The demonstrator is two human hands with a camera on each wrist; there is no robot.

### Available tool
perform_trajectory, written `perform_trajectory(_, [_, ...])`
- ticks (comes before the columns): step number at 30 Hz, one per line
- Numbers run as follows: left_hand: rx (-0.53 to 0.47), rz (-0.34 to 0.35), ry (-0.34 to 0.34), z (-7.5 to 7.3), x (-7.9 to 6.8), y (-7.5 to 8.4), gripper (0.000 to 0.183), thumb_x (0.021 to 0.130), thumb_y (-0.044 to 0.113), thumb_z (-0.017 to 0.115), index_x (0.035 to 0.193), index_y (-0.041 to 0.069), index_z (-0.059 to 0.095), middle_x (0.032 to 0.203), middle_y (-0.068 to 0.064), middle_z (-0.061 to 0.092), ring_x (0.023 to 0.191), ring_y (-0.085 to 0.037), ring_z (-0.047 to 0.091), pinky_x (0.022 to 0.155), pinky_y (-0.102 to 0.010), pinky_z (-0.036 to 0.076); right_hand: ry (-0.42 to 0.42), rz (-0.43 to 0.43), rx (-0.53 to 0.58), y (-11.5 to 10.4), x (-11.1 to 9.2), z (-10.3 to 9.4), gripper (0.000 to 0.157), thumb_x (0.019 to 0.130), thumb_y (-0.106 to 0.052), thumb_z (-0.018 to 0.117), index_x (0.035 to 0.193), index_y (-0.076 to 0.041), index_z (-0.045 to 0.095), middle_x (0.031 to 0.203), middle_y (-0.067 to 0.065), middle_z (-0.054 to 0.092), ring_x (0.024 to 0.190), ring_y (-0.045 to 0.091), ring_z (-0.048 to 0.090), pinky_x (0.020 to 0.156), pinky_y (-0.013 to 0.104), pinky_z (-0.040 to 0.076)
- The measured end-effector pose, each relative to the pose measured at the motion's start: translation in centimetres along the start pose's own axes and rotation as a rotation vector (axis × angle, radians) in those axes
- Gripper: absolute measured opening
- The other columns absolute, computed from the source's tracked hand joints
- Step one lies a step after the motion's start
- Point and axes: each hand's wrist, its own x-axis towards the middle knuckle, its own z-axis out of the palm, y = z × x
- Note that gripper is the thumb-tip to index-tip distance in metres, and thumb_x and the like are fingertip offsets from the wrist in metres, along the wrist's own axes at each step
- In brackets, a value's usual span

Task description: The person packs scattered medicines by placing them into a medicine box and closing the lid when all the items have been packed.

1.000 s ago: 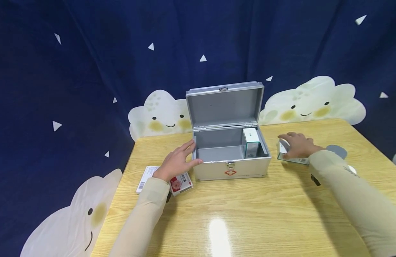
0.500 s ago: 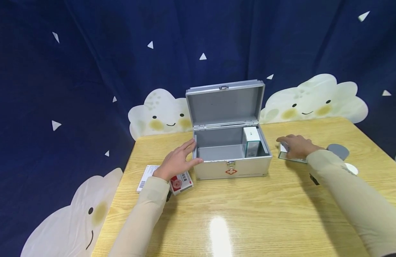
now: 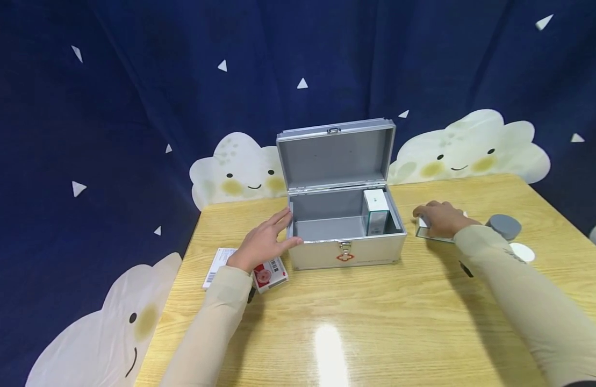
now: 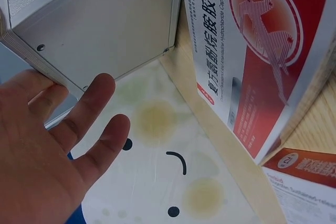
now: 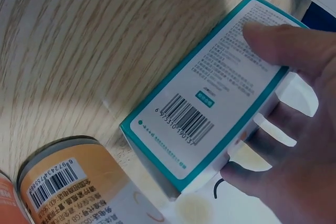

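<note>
My right hand [image 3: 443, 219] holds a white and teal medicine box [image 5: 194, 103] lying on the table, right of the first-aid case. In the right wrist view the thumb lies on its printed face, with the fingers round the opposite side. The silver first-aid case [image 3: 322, 257] stands with its lid up. Inside, at its right end, a similar white and teal box [image 3: 376, 201] stands upright. My left hand [image 3: 263, 244] has its fingers extended at the case's left edge. Under that forearm lies a red and white capsule box [image 3: 271, 275], seen large in the left wrist view.
Another white box [image 3: 217, 266] lies on the left of the table. A grey-lidded can [image 3: 504, 227] and a white-topped can [image 3: 522, 252] stand near the right forearm. The right wrist view shows an orange can [image 5: 79, 182] with a barcode. A dark blue curtain [image 3: 239, 102] hangs behind.
My right hand has moved slightly left and closed round the medicine box. More of both cans shows beside the forearm. The left hand stays at the case edge.
</note>
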Motion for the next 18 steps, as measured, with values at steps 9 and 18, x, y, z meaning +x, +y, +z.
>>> perform_trajectory(9, [-0.003,-0.004,0.006,0.18,0.17,0.00,0.082,0.094,0.061,0.054,0.158,0.018,0.027,0.168,0.004,0.017,0.152,-0.028,0.028,0.118,-0.054,0.033,0.019,-0.012,0.033,0.18,0.30,0.49,0.045,0.077,-0.003,0.073,0.120,-0.007,0.063,0.123,0.034,0.057,0.101,0.056,0.053,0.074,0.063,0.052])
perform_trajectory(18, [-0.006,-0.011,0.004,0.11,0.13,-0.05,0.082,0.094,0.062,0.054,0.158,0.019,0.026,0.168,0.005,0.017,0.152,-0.029,0.029,0.118,-0.055,0.034,0.027,-0.015,0.043,0.15,0.39,0.53,0.042,0.075,-0.002,0.073,0.116,-0.008,0.064,0.121,0.033,0.058,0.101,0.056,0.053,0.074,0.063,0.052])
